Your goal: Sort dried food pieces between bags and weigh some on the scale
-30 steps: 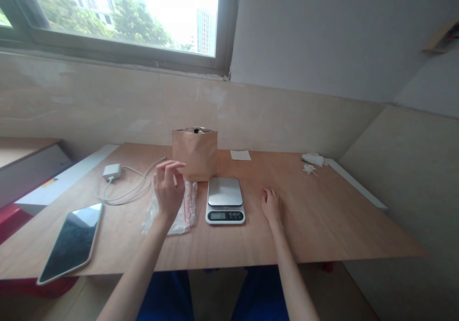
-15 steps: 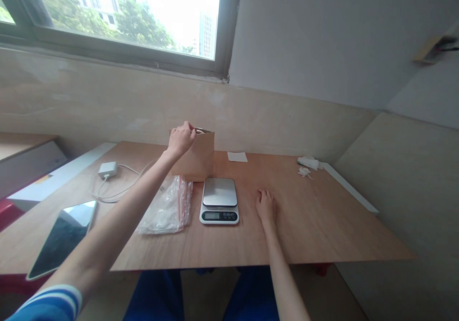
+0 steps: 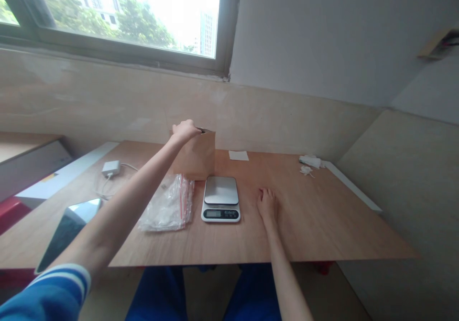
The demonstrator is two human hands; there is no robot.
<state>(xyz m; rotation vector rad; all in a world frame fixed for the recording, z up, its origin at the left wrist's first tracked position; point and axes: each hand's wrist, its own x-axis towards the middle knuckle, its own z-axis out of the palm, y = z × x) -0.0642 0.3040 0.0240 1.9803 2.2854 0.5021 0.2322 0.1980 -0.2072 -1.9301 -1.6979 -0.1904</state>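
Observation:
My left hand (image 3: 187, 130) is at the top of an upright brown paper bag (image 3: 201, 156), its fingers dipping into the opening. The bag's front and the hand hide the fingertips, so whatever they touch inside cannot be seen. My right hand (image 3: 267, 203) rests on the tabletop to the right of a kitchen scale (image 3: 221, 192), fingers loosely bent and holding nothing. Nothing lies on the scale's steel plate. Just left of the scale is a stack of clear zip bags (image 3: 167, 208) with red seal strips, in front of the paper bag.
A white power adapter (image 3: 111, 168) with a cable and a dark tablet (image 3: 64, 235) lie on the left of the wooden table (image 3: 322, 225). A white paper slip (image 3: 238, 155) is near the wall. Crumpled white tissue (image 3: 310, 162) lies at the back right.
My left hand has turned and moved slightly right, its fingers lowering into the paper bag's opening. My right hand stays in place. The view has shifted a little.

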